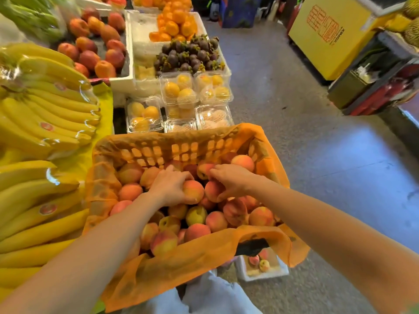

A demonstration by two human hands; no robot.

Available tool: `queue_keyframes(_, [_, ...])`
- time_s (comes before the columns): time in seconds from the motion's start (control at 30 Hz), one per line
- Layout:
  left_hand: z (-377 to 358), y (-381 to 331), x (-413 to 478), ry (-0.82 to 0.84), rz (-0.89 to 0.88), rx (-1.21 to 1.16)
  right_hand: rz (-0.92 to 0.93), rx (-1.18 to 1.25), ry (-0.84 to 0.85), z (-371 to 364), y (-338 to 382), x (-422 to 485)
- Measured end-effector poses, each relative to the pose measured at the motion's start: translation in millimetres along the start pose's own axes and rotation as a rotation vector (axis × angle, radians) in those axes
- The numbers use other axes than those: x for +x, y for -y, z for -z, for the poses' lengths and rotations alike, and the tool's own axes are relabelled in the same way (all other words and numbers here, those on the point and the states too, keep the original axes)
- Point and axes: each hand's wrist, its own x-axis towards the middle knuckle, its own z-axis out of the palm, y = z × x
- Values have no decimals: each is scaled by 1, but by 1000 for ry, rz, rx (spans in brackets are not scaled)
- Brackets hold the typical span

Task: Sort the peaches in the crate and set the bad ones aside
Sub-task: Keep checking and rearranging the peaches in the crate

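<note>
An orange-lined crate (181,147) in front of me holds several pink and yellow peaches (216,220). My left hand (169,188) is wrapped over a reddish peach (193,191) near the middle of the pile. My right hand (231,181) reaches in from the right, its fingers curled around another peach (212,190) right beside the first. Both peaches rest among the others. A small white box (263,276) on the floor below the crate's right corner holds a few peaches (264,265).
Bagged banana bunches (45,105) fill the stall at left. Beyond the crate stand clear clamshells of yellow fruit (179,91), mangosteens (188,55), oranges and nectarines in white foam boxes. A yellow carton (331,35) stands across the grey floor aisle at right.
</note>
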Motion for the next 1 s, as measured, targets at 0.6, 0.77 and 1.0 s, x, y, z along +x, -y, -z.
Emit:
queue_keyframes(0.6, [10,-4,40,256,-197,-124,-202,393,80,16,-9,-31])
queue_keyframes(0.77, [2,6,38,195,-142,-174,-240,358,114,5,1,-16])
queue_keyframes(1.0, [1,10,43,151,-187,-211,-215,255,108,14,4,-9])
